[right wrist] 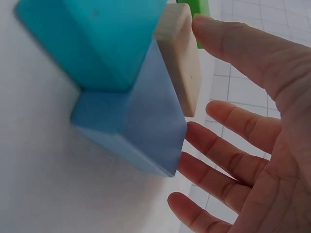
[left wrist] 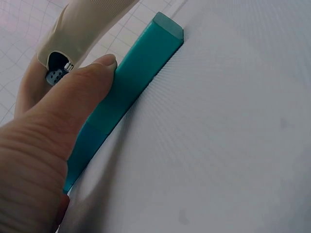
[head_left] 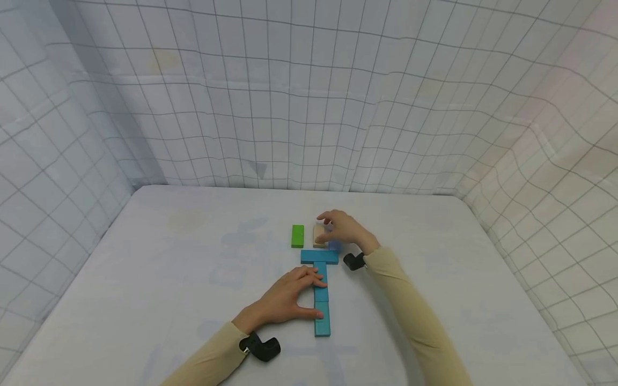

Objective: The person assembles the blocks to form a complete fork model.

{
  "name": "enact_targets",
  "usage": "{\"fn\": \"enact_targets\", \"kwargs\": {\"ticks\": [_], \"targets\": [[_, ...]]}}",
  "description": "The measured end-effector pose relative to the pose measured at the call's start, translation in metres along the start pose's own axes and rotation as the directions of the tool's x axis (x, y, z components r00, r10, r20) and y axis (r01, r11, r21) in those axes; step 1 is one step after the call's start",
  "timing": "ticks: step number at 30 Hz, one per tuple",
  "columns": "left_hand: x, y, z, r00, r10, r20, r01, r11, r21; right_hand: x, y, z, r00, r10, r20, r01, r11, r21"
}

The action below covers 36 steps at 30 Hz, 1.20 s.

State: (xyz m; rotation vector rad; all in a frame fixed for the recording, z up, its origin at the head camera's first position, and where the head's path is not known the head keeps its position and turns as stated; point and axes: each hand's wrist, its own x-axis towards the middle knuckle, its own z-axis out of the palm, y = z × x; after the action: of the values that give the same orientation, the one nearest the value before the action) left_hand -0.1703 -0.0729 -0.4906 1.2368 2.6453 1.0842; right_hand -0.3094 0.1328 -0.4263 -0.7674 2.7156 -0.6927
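Note:
On the white table, several teal blocks form a T: a crossbar block (head_left: 311, 257) sits across the far end of a column (head_left: 322, 326). My left hand (head_left: 282, 300) rests on that column from the left, fingertips and thumb touching it. In the left wrist view, the thumb lies along the teal block (left wrist: 148, 53). Beyond the crossbar, my right hand (head_left: 344, 228) hovers over a pale wooden block (right wrist: 180, 60) with its fingers spread. A blue wedge-shaped block (right wrist: 153, 116) stands against the crossbar, beside the wooden one. Two right fingertips are close to the wedge; contact is unclear.
A green block (head_left: 297, 236) lies left of the wooden block, behind the crossbar. White grid-patterned curtains (head_left: 299, 107) enclose the table (head_left: 169, 268) at the back and both sides. Black wrist cameras (head_left: 263, 347) sit below both hands.

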Motion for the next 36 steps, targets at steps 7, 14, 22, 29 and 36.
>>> {"fn": "enact_targets", "kwargs": {"ticks": [7, 14, 22, 29, 36], "targets": [[0.0, -0.001, 0.0, 1.0, -0.002, -0.005, 0.002, 1.0, 0.001, 0.006, -0.003, 0.005, 1.0, -0.006, 0.019, 0.006, 1.0, -0.02], [0.0, 0.0, -0.001, 1.0, -0.014, 0.006, 0.014, 1.0, -0.007, 0.008, -0.004, 0.008, 1.0, -0.009, 0.012, 0.009, 1.0, -0.027], [0.0, 0.001, -0.002, 1.0, -0.02, 0.009, 0.02, 1.0, -0.005, 0.008, -0.006, 0.01, 0.999, -0.017, -0.034, 0.017, 1.0, -0.025], [0.0, 0.0, -0.001, 1.0, -0.019, 0.01, 0.019, 1.0, -0.015, 0.008, -0.003, 0.012, 0.999, -0.036, -0.037, 0.036, 0.999, -0.002], [0.0, 0.0, 0.0, 1.0, -0.017, 0.011, 0.017, 1.0, -0.016, 0.003, 0.001, 0.012, 0.999, -0.04, -0.006, 0.04, 0.998, 0.049]]}}
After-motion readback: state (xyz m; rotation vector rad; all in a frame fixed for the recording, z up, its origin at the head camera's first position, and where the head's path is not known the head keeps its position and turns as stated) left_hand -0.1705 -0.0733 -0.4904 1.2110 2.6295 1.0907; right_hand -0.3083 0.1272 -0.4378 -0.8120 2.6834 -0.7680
